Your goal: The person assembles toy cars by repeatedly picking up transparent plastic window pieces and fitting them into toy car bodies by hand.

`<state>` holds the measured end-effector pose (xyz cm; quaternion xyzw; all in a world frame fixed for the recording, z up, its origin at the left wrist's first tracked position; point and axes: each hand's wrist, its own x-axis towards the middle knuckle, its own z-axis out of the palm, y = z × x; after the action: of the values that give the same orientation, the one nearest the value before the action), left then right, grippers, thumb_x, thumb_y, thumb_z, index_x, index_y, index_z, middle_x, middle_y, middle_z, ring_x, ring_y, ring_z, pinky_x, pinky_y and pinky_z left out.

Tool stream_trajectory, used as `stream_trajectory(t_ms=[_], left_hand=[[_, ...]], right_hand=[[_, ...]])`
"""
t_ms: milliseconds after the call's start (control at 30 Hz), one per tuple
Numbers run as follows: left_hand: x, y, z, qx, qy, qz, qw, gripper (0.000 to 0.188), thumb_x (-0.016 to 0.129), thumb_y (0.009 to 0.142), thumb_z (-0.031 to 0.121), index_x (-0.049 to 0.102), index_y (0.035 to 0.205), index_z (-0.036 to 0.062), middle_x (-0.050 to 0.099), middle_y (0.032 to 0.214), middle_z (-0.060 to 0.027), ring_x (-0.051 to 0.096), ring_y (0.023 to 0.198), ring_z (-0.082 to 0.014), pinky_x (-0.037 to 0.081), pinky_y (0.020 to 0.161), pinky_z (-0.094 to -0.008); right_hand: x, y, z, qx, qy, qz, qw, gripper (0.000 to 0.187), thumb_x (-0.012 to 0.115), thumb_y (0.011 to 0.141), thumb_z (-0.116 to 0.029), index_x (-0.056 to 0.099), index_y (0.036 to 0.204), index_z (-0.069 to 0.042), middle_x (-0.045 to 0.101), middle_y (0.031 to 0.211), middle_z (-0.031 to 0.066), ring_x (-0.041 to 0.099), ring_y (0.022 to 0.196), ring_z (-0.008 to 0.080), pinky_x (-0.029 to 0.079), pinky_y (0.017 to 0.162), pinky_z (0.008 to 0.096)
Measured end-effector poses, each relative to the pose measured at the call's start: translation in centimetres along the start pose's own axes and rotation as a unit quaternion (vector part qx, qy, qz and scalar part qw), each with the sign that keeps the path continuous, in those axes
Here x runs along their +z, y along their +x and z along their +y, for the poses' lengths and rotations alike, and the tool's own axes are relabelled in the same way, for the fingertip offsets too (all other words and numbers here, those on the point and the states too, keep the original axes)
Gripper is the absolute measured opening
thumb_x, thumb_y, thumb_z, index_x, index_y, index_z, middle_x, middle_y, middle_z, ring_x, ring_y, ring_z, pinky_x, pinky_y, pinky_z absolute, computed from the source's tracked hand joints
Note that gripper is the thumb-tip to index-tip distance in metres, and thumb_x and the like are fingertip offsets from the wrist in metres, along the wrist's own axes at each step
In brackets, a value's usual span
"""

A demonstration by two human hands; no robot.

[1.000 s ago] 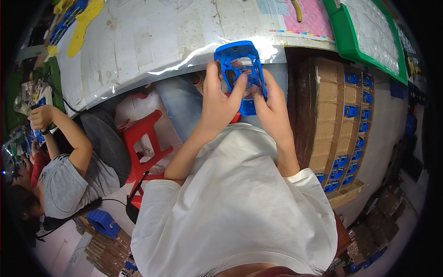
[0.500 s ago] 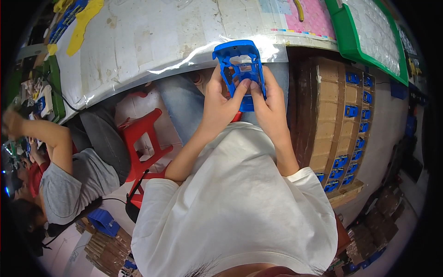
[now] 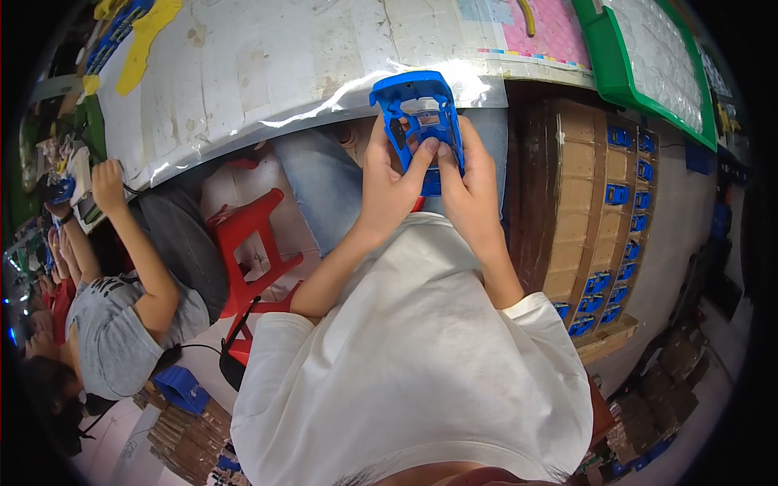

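Note:
Between both hands I hold a blue plastic car body shell [image 3: 415, 86], a frame with window-like openings, tilted up in front of me at the table's near edge. My left hand [image 3: 387, 174] grips its left side, fingers behind it. On the other side, my right hand [image 3: 472, 182] is closed round the right edge. Both thumbs press together on the lower middle of the shell. My fingers beneath it are mostly hidden.
The worn white table [image 3: 267, 57] lies ahead. A green bin [image 3: 612, 61] with clear plastic trays stands far right. Right of me is a cardboard divided box [image 3: 574, 202] with several blue parts. A red stool [image 3: 247, 243] and a co-worker [image 3: 121, 324] are at left.
The blue shell and my hands stay almost in place. At the left, the co-worker's arm has swung up and to the right, nearer the table edge.

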<state>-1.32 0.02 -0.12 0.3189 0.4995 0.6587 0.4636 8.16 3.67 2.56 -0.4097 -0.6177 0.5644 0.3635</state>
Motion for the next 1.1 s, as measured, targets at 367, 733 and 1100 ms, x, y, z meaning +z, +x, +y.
stream_trajectory(t_ms=[367,733,1100], left_hand=[[0.8,-0.8,-0.5,-0.041,-0.084,-0.018,0.995,0.036,0.052,0.086,0.003,0.037,0.119,0.0016,0.051,0.109,-0.0076,0.051,0.099,-0.0128,0.043,0.084,-0.0253],[0.6,-0.9,-1.7,-0.049,-0.122,0.039,0.991,0.027,0.056,0.084,0.006,0.045,0.109,0.0037,0.055,0.098,-0.0033,0.051,0.091,-0.0069,0.043,0.077,-0.0202],[0.8,-0.3,1.2,0.006,-0.009,-0.05,0.999,0.063,0.061,0.079,0.013,0.022,0.126,-0.0007,0.039,0.114,-0.0091,0.043,0.105,-0.0153,0.037,0.089,-0.0275]], right_hand=[[-0.2,-0.2,0.0,0.004,0.001,0.007,1.0,0.026,0.039,0.082,0.004,0.046,0.106,0.003,0.059,0.084,0.0145,0.059,0.079,0.0174,0.044,0.07,0.0273],[0.3,-0.3,0.6,-0.027,-0.029,0.02,0.999,0.028,0.039,0.08,0.004,0.046,0.108,0.002,0.059,0.079,0.0149,0.059,0.072,0.0177,0.045,0.066,0.0273],[0.0,-0.1,0.7,0.014,0.069,0.042,0.997,0.031,0.047,0.079,-0.002,0.043,0.109,0.002,0.058,0.087,0.0139,0.057,0.08,0.0168,0.044,0.073,0.0278]])
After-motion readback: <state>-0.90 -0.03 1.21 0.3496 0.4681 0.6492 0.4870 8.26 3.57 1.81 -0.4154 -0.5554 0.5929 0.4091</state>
